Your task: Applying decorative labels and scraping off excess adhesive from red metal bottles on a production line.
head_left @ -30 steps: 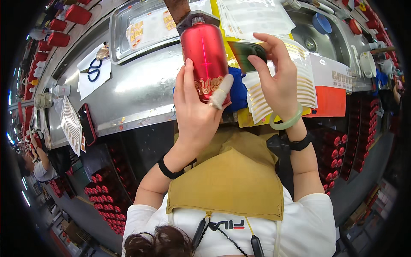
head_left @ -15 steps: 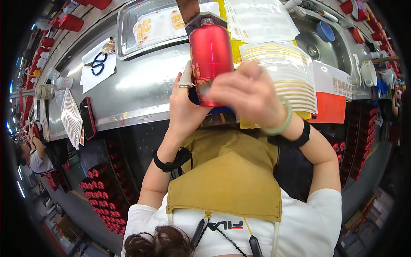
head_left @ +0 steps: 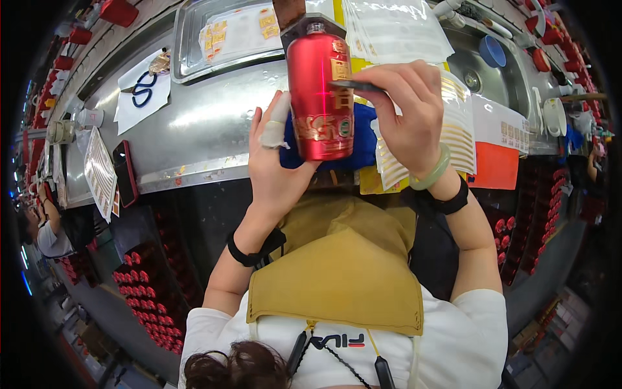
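A glossy red bottle (head_left: 310, 97) with gold raised-looking characters and a gold pattern near its base lies with its neck away from me. My left hand (head_left: 278, 168) is at its left side, fingers stretched out along it and thumb by the base. One of those fingers has a white wrap (head_left: 275, 129). In my right hand (head_left: 411, 110), pinched between thumb and fingers, is a thin dark flat tool (head_left: 357, 85). The tool's tip touches or hovers just over the gold characters; I cannot tell which. Under the bottle lies a dark blue cloth (head_left: 365, 133).
Beyond the bottle's neck stands a brown metal block (head_left: 289, 11). A metal tray (head_left: 188, 61) holds gold stickers. Dark-handled scissors (head_left: 144, 91) and a phone (head_left: 126, 172) lie left. On the right are gold-striped sheets (head_left: 452, 133), an orange-red sheet (head_left: 495, 165) and a sink (head_left: 472, 81).
The bottle has turned, so its gold characters now face up. My right hand has moved up and right from the bottle's base, and its tool now shows clearly.
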Available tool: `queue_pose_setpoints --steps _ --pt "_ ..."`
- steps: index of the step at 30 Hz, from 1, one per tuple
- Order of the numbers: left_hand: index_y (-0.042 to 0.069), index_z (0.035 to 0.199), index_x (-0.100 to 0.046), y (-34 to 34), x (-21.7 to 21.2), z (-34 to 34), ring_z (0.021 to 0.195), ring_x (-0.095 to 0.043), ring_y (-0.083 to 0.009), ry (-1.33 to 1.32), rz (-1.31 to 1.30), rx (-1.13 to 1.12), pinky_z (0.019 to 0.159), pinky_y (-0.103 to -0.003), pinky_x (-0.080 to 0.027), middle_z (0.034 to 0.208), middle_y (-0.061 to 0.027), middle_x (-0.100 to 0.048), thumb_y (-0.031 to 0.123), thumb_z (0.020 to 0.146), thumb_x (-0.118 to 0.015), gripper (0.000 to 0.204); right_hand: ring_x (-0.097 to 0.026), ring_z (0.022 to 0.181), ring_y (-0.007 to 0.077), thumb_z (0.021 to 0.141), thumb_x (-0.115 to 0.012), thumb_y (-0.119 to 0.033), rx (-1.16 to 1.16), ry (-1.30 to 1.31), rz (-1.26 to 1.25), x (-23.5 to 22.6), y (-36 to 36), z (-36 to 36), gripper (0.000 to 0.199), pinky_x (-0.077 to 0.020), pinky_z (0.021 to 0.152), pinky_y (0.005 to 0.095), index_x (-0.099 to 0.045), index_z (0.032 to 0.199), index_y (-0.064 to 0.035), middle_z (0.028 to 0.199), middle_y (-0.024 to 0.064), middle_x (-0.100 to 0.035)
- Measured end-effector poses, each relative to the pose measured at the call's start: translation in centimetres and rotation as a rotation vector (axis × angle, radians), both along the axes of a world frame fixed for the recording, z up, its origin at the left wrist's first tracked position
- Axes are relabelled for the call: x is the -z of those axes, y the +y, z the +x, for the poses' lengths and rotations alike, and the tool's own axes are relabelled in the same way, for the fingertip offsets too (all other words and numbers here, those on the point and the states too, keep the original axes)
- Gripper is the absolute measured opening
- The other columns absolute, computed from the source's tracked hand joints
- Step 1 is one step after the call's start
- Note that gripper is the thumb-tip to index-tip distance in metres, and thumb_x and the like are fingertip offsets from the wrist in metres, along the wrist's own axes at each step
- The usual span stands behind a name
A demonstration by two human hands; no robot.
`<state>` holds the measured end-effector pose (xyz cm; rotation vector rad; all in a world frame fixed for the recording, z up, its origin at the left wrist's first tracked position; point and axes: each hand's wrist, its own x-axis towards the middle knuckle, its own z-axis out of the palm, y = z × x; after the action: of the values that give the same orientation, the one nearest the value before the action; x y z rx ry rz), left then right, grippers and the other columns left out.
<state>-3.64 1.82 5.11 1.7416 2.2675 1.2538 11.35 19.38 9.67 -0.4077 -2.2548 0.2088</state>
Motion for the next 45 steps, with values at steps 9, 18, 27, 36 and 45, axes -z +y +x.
queue_pose_setpoints --steps 9,18,27,36,45 --pt "-0.003 0.155 -0.037 0.1 0.4 0.0 0.129 -0.063 -0.0261 -0.013 -0.047 0.030 0.111 -0.037 -0.046 0.145 -0.0179 -0.059 0.004 0.080 -0.080 0.087 -0.062 0.083 0.0192 0.078 -0.075 -0.010 0.037 0.035 0.107 0.5 0.6 0.3 0.019 -0.0435 0.077 0.0367 -0.073 0.096 -0.0156 0.094 -0.0005 -0.073" --pt "-0.005 0.155 -0.037 0.4 -0.1 1.0 0.128 -0.060 -0.0409 -0.128 0.053 0.020 0.104 -0.042 -0.050 0.151 -0.0273 -0.050 0.007 0.073 -0.088 0.097 -0.062 0.083 0.0176 0.078 -0.074 -0.007 -0.090 0.002 0.034 0.5 -0.8 0.3 0.022 -0.0448 0.080 0.0324 -0.074 0.099 -0.0148 0.095 0.0024 -0.073" --pt "-0.001 0.152 -0.045 0.0 0.0 1.5 0.122 -0.063 -0.0408 -0.151 0.090 -0.019 0.100 -0.043 -0.053 0.157 -0.0312 -0.039 0.010 0.071 -0.091 0.094 -0.057 0.079 0.0177 0.075 -0.070 -0.013 0.048 -0.027 0.188 -0.6 -0.5 -0.5 0.022 -0.0439 0.078 0.0333 -0.072 0.096 -0.0182 0.091 -0.0044 -0.069" --pt "-0.006 0.158 -0.024 1.9 -1.6 1.3 0.131 -0.055 -0.0386 -0.346 0.137 0.083 0.111 -0.043 -0.043 0.148 -0.0284 -0.048 0.021 0.071 -0.095 0.116 -0.063 0.081 0.0252 0.079 -0.081 -0.003 0.017 0.141 -0.105 -3.6 1.1 -0.4 0.022 -0.0469 0.074 0.0367 -0.073 0.099 -0.0088 0.088 0.0047 -0.070" --pt "-0.002 0.161 -0.020 4.2 -0.7 2.3 0.151 -0.029 -0.0391 -0.686 0.105 0.094 0.123 -0.043 -0.024 0.163 -0.0286 -0.026 0.007 0.095 -0.065 0.081 -0.067 0.081 0.0280 0.082 -0.078 0.003 0.092 0.216 -0.408 -2.1 -0.7 0.9 0.023 -0.0555 0.066 0.0335 -0.071 0.104 -0.0019 0.094 0.0122 -0.070"
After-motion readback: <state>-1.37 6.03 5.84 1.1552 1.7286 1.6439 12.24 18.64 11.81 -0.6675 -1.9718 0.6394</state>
